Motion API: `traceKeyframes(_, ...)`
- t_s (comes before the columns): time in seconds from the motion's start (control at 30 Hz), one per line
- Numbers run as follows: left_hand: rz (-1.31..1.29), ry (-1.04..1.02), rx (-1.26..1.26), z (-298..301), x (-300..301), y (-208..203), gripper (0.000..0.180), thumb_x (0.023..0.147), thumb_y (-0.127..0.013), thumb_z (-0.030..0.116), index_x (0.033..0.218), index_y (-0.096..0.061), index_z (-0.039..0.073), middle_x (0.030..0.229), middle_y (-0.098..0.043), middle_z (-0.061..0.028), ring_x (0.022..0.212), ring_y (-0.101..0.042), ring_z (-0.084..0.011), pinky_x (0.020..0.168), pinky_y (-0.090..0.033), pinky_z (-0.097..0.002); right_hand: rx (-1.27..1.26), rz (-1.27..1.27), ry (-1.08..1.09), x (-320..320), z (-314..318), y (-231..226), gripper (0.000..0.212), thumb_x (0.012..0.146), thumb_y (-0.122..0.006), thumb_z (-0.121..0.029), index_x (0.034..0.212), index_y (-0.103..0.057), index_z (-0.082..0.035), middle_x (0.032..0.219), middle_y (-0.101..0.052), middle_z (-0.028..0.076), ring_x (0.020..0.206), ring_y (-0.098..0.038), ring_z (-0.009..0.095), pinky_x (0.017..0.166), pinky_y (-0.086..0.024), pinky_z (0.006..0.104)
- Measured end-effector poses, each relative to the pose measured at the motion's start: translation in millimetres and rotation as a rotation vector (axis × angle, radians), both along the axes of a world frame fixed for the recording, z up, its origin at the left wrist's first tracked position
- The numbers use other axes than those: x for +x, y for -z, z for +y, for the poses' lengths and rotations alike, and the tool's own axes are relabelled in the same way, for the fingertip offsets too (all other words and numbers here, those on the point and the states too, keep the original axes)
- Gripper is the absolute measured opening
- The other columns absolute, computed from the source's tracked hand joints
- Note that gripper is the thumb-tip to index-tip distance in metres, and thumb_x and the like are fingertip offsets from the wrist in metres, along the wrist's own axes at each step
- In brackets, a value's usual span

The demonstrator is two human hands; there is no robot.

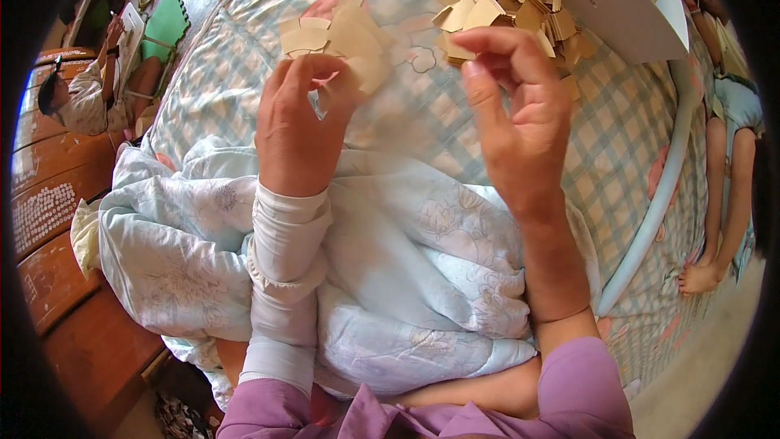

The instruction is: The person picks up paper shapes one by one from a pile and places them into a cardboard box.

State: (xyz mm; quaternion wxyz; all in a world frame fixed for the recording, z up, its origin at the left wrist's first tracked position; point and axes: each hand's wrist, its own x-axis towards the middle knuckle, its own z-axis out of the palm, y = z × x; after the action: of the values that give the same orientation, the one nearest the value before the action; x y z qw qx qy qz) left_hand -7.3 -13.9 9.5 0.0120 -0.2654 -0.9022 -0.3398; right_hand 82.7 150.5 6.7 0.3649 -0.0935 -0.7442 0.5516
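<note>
My left hand [302, 122], its wrist in a white sleeve cover, is closed in a pinch, thumb and index finger forming a ring. What lies between the fingertips is blurred; a tan edge shows there. Just beyond it spreads a loose heap of tan paper pieces [361, 45], partly smeared by motion. To the right, my right hand [524, 114] hovers with curved fingers, thumb and index fingertip apart and nothing visible between them. Behind its fingertips sits a larger pile of folded tan paper pieces [528, 4].
A white box [617, 8] with more tan pieces stands at the far right. The checked bedspread [431, 130] lies beneath, and a pale blue floral quilt [422, 260] covers my lap. One person [93, 93] sits at the left; another's bare legs [719, 203] show at the right.
</note>
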Motion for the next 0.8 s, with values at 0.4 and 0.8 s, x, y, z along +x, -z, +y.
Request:
traceKeyframes(0.4, -0.002, -0.129, 0.255, 8, 2, -3, 0.006, 0.082, -0.057, 0.003, 0.084, -0.062, 0.002, 0.08, -0.063, -0.0096, 0.065, -0.06, -0.0211, 0.061, -0.047, -0.0273, -0.102, -0.36, -0.23, 1, -22, 1, 0.017, 0.084, -0.054, -0.001, 0.101, -0.057, 0.0, 0.09, -0.062, 0.007, 0.082, -0.062, 0.012, 0.072, -0.048, 0.0248)
traceKeyframes(0.8, 0.146, 0.104, -0.064, 30, -5, 26, 0.018, 0.075, -0.064, 0.006, 0.093, -0.064, 0.005, 0.092, -0.061, -0.0105, 0.078, -0.06, -0.0229, 0.071, -0.048, -0.0309, 0.083, -0.412, -0.117, -1, -16, 9, 0.015, 0.085, -0.052, 0.001, 0.099, -0.056, 0.001, 0.091, -0.062, 0.009, 0.079, -0.064, 0.016, 0.067, -0.051, 0.0263)
